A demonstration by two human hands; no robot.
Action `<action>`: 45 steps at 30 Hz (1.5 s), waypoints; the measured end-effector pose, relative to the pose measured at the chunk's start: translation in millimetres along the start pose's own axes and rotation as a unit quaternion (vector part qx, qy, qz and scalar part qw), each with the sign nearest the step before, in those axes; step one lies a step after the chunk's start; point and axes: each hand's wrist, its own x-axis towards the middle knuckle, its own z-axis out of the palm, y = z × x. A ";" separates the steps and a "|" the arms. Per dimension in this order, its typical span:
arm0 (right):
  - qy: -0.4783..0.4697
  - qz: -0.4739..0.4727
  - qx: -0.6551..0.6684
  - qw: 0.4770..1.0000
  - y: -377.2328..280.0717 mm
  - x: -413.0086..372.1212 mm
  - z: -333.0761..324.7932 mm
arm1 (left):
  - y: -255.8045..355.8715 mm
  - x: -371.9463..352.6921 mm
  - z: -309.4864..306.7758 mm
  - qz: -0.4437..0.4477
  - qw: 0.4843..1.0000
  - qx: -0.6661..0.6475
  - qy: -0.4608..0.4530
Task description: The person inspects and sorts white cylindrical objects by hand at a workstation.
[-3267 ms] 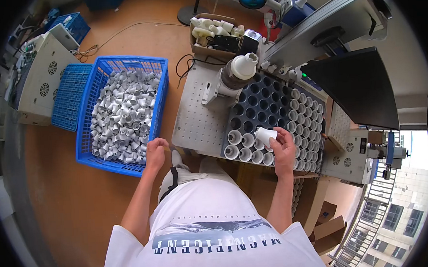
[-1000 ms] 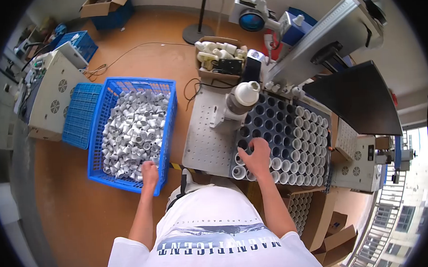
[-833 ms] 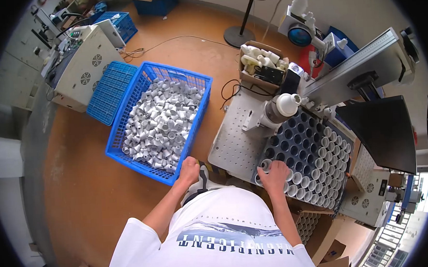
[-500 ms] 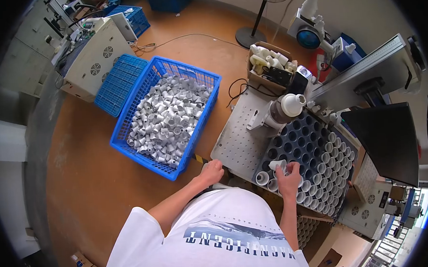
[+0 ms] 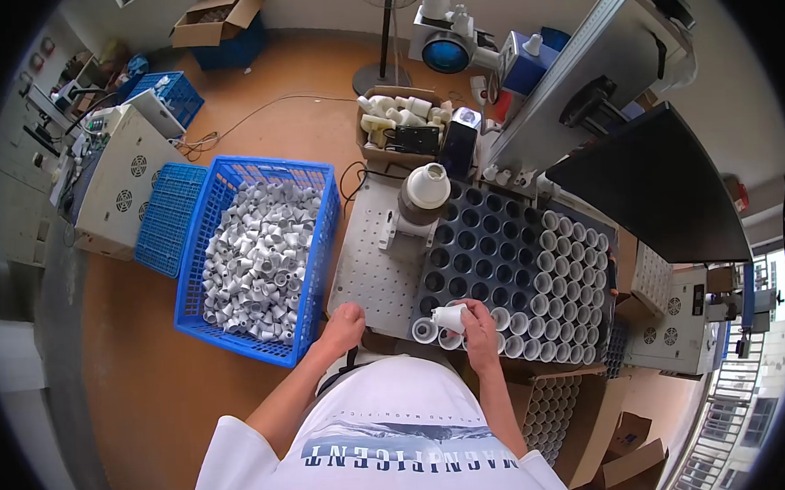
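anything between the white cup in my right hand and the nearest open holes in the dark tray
Nothing visible stands between the white cup in your right hand and the nearest open holes of the dark tray. The white-topped cylinder stands farther off, by the tray's left side.

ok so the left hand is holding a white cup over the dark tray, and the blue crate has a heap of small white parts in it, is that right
Not quite: the head view shows the right hand, not the left hand, holding the white cup over the dark tray.
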 end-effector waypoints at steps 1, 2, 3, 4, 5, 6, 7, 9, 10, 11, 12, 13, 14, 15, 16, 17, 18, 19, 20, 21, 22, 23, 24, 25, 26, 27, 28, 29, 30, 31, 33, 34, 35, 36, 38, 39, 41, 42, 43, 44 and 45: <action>0.007 -0.002 0.006 1.000 -0.4 0.3 -2.8 | 4.3 0.8 -2.0 -0.003 1.000 -0.008 0.009; 0.012 -0.004 0.013 1.000 1.2 1.3 -5.1 | 8.4 2.1 -3.8 -0.008 1.000 -0.016 0.019; 0.014 -0.006 0.021 1.000 0.7 2.3 -7.3 | 11.7 3.8 -5.1 -0.005 1.000 -0.018 0.021; 0.021 -0.008 0.034 0.999 -2.0 1.7 -9.8 | 14.2 5.1 -7.0 -0.005 1.000 -0.019 0.024; 0.031 -0.006 0.051 0.998 -2.0 1.8 -12.7 | 16.4 6.7 -8.7 -0.006 0.999 -0.020 0.028; 0.040 -0.004 0.067 0.997 -2.5 2.1 -15.5 | 18.1 8.7 -10.2 -0.001 0.999 -0.018 0.030; 0.049 -0.001 0.084 0.995 -2.8 2.4 -17.1 | 19.8 11.1 -11.9 0.004 0.999 -0.016 0.033; 0.056 -0.004 0.109 0.992 -5.7 0.2 -18.4 | 20.9 16.2 -14.2 0.019 0.999 -0.012 0.037; 0.059 -0.005 0.121 0.991 -7.3 -1.1 -19.3 | 19.3 19.1 -14.6 0.030 0.999 -0.010 0.038; 0.060 -0.006 0.121 0.991 -6.1 -1.9 -20.7 | 18.6 22.0 -14.4 0.041 0.998 -0.009 0.040; 0.061 -0.007 0.120 0.991 -4.2 -2.8 -22.0 | 17.5 24.8 -13.0 0.046 0.998 -0.012 0.047; 0.061 -0.008 0.120 0.991 -2.6 -3.7 -22.9 | 16.3 27.1 -11.6 0.052 0.997 -0.016 0.055; 0.061 -0.011 0.116 0.991 -1.0 -4.7 -23.9 | 14.6 28.7 -10.7 0.056 0.996 -0.019 0.063; 0.060 -0.013 0.113 0.992 -0.9 -5.9 -24.4 | 15.5 29.4 -11.2 0.059 0.996 -0.020 0.064; 0.060 -0.016 0.109 0.992 -0.7 -6.6 -24.8 | 16.4 30.2 -11.3 0.061 0.996 -0.022 0.065; 0.061 -0.014 0.122 0.991 -0.5 -7.2 -25.1 | 17.2 31.1 -11.2 0.064 0.996 -0.025 0.066; 0.061 -0.012 0.134 0.989 -2.2 -8.3 -24.6 | 18.6 31.5 -12.8 0.040 0.998 -0.021 0.036; 0.061 -0.010 0.146 0.987 -3.4 -9.0 -24.4 | 19.5 31.7 -15.5 0.017 1.000 -0.017 0.006; 0.062 -0.013 0.151 0.986 -3.6 -9.3 -24.6 | 20.4 31.7 -17.5 -0.007 1.000 -0.013 -0.023; 0.063 -0.016 0.157 0.986 -3.5 -9.8 -24.6 | 21.6 31.6 -18.4 -0.009 1.000 -0.012 -0.026; 0.063 -0.019 0.162 0.985 -3.7 -10.3 -24.6 | 22.9 31.4 -19.0 -0.010 0.999 -0.012 -0.029; 0.064 -0.019 0.166 0.984 -4.1 -10.7 -24.5 | 24.3 31.3 -19.5 -0.011 0.999 -0.012 -0.032; 0.064 -0.018 0.169 0.983 -4.8 -11.0 -24.3 | 24.0 31.4 -19.4 -0.012 0.999 -0.011 -0.033; 0.063 -0.018 0.173 0.983 -5.0 -11.2 -24.2 | 23.6 31.5 -19.4 -0.012 0.999 -0.010 -0.033; 0.065 -0.018 0.171 0.983 -4.6 -11.2 -24.3 | 23.4 31.6 -19.3 -0.013 0.999 -0.009 -0.033; 0.067 -0.017 0.168 0.983 -3.7 -11.0 -24.5 | 22.8 31.6 -18.7 -0.011 0.999 -0.013 -0.031; 0.068 -0.015 0.166 0.984 -2.8 -10.9 -24.6 | 22.2 31.5 -18.2 -0.010 0.999 -0.017 -0.028; 0.070 -0.010 0.163 0.984 -1.7 -11.0 -25.2 | 21.4 31.4 -17.9 -0.009 0.999 -0.021 -0.025; 0.070 -0.006 0.160 0.985 -0.8 -11.0 -26.0 | 22.0 31.5 -18.4 -0.009 0.999 -0.023 -0.025; 0.071 -0.001 0.157 0.985 0.3 -11.1 -26.5 | 22.5 31.3 -18.6 -0.010 0.999 -0.025 -0.024; 0.071 0.000 0.146 0.987 2.0 -11.3 -27.1 | 23.0 30.9 -19.5 -0.012 0.999 -0.025 -0.024; 0.070 0.000 0.140 0.988 2.7 -11.3 -27.3 | 23.1 30.8 -19.9 -0.012 0.999 -0.024 -0.024; 0.071 -0.005 0.134 0.988 4.4 -11.3 -27.5 | 23.3 30.4 -20.0 -0.013 0.999 -0.022 -0.024; 0.072 -0.010 0.127 0.989 5.1 -11.1 -27.2 | 25.7 29.7 -21.2 -0.013 0.999 -0.019 -0.024; 0.074 -0.016 0.112 0.991 6.3 -10.6 -27.4 | 30.4 28.3 -23.9 -0.012 1.000 -0.013 -0.025; 0.075 -0.018 0.104 0.992 4.1 -10.6 -26.9 | 29.5 28.5 -23.2 -0.005 1.000 -0.015 -0.019; 0.076 -0.022 0.089 0.993 5.9 -9.8 -27.7 | 27.9 29.1 -21.4 0.008 1.000 -0.021 -0.007; 0.076 -0.024 0.082 0.993 8.2 -8.2 -28.5 | 31.7 29.4 -23.5 0.006 1.000 -0.021 -0.009; 0.076 -0.026 0.076 0.994 10.5 -7.1 -29.3 | 35.6 30.3 -25.7 0.004 1.000 -0.020 -0.010; 0.073 -0.024 0.076 0.994 12.8 -7.1 -30.4 | 39.6 30.9 -27.6 0.002 1.000 -0.020 -0.012; 0.071 -0.022 0.077 0.994 10.1 -7.7 -30.2 | 41.2 31.2 -27.9 0.004 1.000 -0.025 -0.006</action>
